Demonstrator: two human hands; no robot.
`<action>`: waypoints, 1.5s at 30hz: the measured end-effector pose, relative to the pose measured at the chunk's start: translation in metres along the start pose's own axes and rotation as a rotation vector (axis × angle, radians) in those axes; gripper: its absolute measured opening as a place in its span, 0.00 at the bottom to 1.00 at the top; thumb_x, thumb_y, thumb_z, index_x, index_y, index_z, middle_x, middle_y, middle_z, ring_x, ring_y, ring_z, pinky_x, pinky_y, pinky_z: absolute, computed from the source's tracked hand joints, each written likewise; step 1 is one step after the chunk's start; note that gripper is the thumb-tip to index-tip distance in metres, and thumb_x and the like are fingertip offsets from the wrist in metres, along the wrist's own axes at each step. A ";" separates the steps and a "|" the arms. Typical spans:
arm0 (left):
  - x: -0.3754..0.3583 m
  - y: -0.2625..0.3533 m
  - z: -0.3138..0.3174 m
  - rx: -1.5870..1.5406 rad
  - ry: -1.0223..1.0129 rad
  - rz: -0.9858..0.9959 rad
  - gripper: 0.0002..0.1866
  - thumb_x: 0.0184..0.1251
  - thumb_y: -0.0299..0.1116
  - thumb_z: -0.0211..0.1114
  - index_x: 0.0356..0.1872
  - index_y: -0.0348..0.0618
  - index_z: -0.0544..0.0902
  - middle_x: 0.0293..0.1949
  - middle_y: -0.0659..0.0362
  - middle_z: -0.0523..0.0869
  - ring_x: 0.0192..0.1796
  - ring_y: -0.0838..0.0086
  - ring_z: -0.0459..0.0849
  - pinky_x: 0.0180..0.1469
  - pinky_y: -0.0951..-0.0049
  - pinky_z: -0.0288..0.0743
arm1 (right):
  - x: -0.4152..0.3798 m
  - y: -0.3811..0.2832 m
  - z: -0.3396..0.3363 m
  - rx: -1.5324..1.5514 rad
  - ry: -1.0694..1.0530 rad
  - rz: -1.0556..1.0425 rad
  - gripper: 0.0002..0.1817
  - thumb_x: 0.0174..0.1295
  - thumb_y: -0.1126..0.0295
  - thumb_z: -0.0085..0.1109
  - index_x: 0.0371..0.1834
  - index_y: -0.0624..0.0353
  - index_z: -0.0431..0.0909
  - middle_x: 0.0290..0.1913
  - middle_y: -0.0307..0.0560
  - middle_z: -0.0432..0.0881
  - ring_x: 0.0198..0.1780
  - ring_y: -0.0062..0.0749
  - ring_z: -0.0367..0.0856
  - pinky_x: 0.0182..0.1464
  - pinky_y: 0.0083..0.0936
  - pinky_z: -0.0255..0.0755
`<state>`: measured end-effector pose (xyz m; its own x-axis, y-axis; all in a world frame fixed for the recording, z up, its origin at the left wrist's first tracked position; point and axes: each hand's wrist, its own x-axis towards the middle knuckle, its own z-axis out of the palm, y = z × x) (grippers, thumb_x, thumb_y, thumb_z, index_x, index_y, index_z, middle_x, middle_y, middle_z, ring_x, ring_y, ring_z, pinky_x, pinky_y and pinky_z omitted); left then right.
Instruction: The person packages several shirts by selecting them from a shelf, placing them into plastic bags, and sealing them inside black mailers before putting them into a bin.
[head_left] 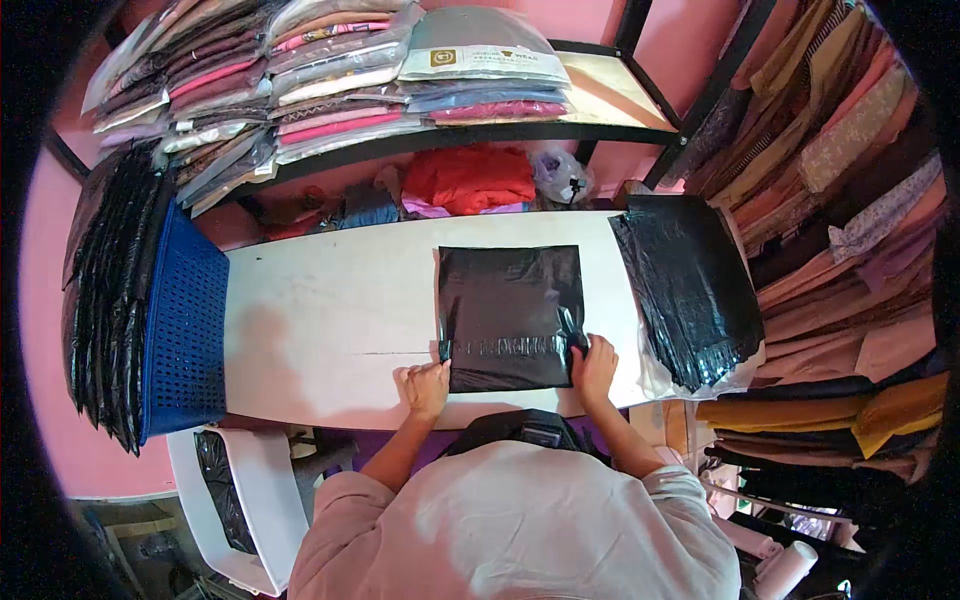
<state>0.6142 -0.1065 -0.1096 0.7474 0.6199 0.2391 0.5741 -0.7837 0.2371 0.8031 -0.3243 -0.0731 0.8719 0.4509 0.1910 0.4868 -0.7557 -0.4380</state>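
A black plastic mailing bag (510,300) lies flat on the white table in front of me. A crinkled band runs across its lower part. My left hand (427,388) is closed at the bag's lower left edge, fingertips on the plastic. At the lower right edge, my right hand (595,368) pinches the plastic, which is bunched and shiny there. Parts of the fingers on both hands are hidden by the hands themselves.
On the right of the white table (330,320) lies a stack of black bags (690,290). A blue basket (187,330) with packed black bags stands at the left. Behind is a shelf (620,90) of wrapped clothes; hanging garments (850,250) line the right.
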 end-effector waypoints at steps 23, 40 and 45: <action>0.022 -0.015 -0.021 -0.214 -0.585 0.573 0.39 0.48 0.34 0.61 0.65 0.46 0.57 0.68 0.59 0.55 0.70 0.69 0.51 0.68 0.54 0.41 | -0.003 0.052 -0.012 0.168 -0.457 -0.587 0.37 0.46 0.65 0.56 0.63 0.58 0.57 0.66 0.52 0.56 0.66 0.45 0.56 0.66 0.40 0.50; 0.112 0.036 -0.109 -0.899 0.410 -0.089 0.12 0.66 0.32 0.51 0.24 0.35 0.72 0.15 0.57 0.69 0.20 0.79 0.65 0.24 0.73 0.62 | 0.129 -0.058 -0.092 0.841 0.402 -0.388 0.07 0.54 0.75 0.55 0.35 0.64 0.72 0.20 0.44 0.73 0.22 0.19 0.69 0.25 0.18 0.63; 0.130 0.001 -0.016 -1.003 0.408 -0.328 0.15 0.65 0.38 0.54 0.27 0.34 0.75 0.20 0.56 0.75 0.25 0.77 0.71 0.31 0.73 0.67 | 0.174 -0.046 -0.030 0.515 -0.002 -0.114 0.17 0.57 0.62 0.54 0.44 0.61 0.69 0.21 0.52 0.75 0.22 0.39 0.74 0.26 0.32 0.66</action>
<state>0.7064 -0.0255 -0.0629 0.3400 0.9002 0.2722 0.0578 -0.3089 0.9493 0.9340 -0.2259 0.0067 0.8146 0.5179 0.2613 0.4890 -0.3709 -0.7895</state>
